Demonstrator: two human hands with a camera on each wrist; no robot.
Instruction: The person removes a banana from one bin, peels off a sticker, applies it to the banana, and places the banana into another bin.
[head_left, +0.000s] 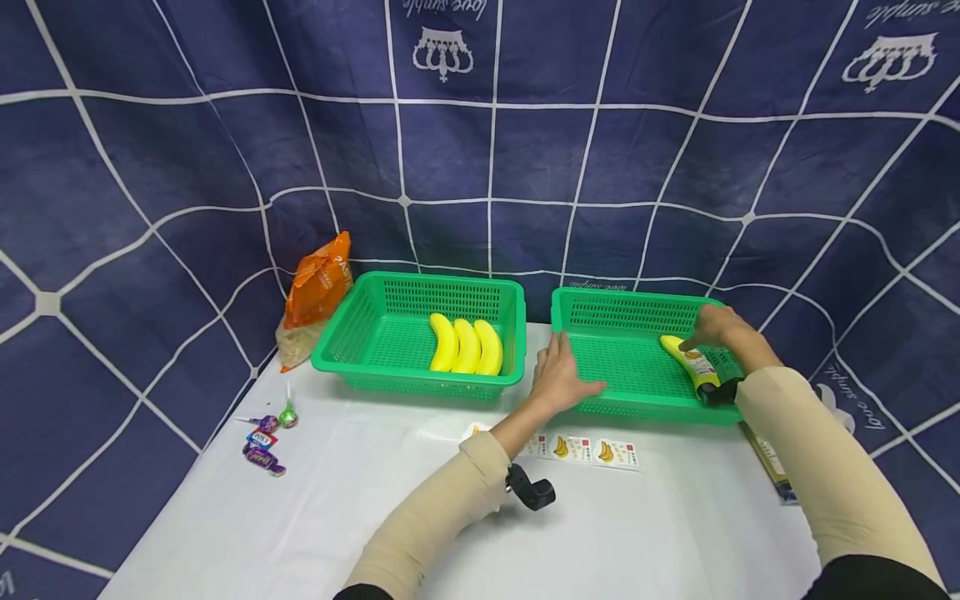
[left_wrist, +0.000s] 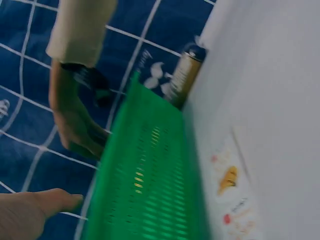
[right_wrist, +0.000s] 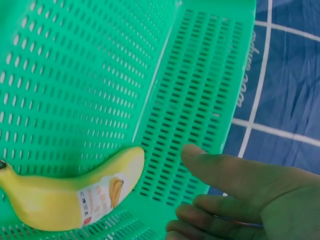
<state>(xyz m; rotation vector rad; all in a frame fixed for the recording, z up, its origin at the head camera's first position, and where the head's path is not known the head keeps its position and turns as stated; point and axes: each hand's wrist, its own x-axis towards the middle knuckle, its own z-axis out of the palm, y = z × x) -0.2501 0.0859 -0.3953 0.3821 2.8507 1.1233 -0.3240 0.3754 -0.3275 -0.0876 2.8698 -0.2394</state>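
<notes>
A yellow banana (right_wrist: 55,200) with a printed sticker (right_wrist: 102,200) lies at the right end of the right green basket (head_left: 622,404). My right hand (head_left: 723,327) is over that end of the basket. In the right wrist view its thumb and fingers are apart from the banana, with nothing between them. At the basket's left end is my left hand (head_left: 557,375), thumb spread from the fingers and holding nothing. Below it on the table, a strip of banana stickers (head_left: 581,448) is partly covered by the left arm.
Three bananas (head_left: 467,346) lie side by side in the left green basket (head_left: 360,367). An orange snack bag (head_left: 318,287) stands to its left, with wrapped candy (head_left: 261,455) and a green lollipop (head_left: 288,415) in front. A dark-capped container (left_wrist: 186,72) lies beyond the right basket.
</notes>
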